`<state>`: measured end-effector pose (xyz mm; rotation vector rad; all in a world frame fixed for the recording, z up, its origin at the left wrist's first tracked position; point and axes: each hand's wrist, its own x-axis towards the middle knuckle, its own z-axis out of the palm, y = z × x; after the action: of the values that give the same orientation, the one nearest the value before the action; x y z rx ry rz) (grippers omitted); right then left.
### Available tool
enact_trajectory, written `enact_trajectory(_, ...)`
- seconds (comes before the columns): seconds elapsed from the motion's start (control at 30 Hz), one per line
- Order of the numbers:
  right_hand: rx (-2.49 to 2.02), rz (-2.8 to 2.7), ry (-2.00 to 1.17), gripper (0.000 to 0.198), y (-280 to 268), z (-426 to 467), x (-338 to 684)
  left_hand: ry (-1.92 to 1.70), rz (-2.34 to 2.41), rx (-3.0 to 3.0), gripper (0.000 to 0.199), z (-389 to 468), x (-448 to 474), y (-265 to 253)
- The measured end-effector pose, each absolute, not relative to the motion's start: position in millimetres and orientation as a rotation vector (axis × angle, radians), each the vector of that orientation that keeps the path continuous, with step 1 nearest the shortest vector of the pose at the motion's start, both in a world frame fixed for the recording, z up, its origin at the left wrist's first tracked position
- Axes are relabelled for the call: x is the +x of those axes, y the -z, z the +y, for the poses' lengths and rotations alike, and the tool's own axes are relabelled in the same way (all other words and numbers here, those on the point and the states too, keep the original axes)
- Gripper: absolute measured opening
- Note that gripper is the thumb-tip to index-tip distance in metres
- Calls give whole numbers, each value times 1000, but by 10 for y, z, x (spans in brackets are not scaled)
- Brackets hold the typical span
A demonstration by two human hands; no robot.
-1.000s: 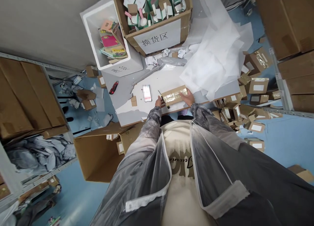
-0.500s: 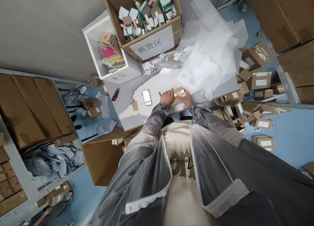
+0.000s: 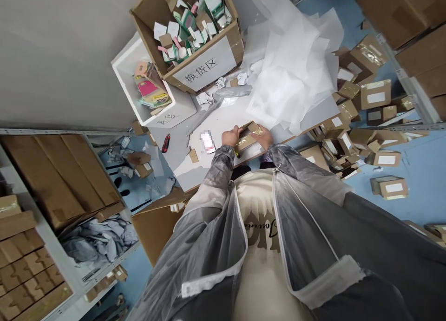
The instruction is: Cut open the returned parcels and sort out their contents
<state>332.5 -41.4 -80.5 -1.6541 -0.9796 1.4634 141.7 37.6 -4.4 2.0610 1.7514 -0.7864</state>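
A small cardboard box (image 3: 245, 141) with shiny clear tape along its side is between my hands, near the front edge of the table. My left hand (image 3: 230, 138) is closed on its left end. My right hand (image 3: 264, 136) grips the right end, with the thumb on a taped flap. The top looks parted, with a dark gap; the contents cannot be made out. A small yellow-green thing (image 3: 237, 153) shows below my left hand, too small to name. Left of it lie a phone (image 3: 207, 142), its screen blurred, and a small cardboard piece (image 3: 193, 155).
A red-black utility knife (image 3: 166, 143) lies at the table's left. Behind stand a white foam bin (image 3: 179, 108) and a big carton (image 3: 237, 44) of small packages. White foam sheets (image 3: 285, 79) cover the right side. Several boxes (image 3: 376, 94) crowd the floor at right.
The box has turned between my hands, so its long taped side now faces me and a dark gap shows on top. My left hand has shifted slightly left. The whole view has tilted.
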Motion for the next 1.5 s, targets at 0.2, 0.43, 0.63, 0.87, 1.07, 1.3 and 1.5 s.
enact_trajectory(0.2,-1745,-1050,-1430,58,803,-412,3299,691,1757,2007,41,580,1312,-179)
enact_trajectory(0.43,-1971,-1603,-914,28,692,-660,2944,451,2088,1914,56,-124,1226,-108)
enact_trajectory(0.63,-1432,-2286,-867,39,492,-746,2492,696,1966,1927,50,-272,1030,-12)
enact_trajectory(0.87,-1248,-2520,-821,63,505,-492,2391,841,1568,2041,51,362,549,-255)
enact_trajectory(1.07,-1305,-2618,-777,42,452,-590,2350,824,1353,2031,56,687,320,-296)
enact_trajectory(1.3,-1399,-2563,-1011,54,260,-488,2309,539,1746,1792,51,425,311,-297)
enact_trajectory(1.5,-1468,-2478,-1207,59,194,-395,2213,55,1720,1535,54,-170,292,-85)
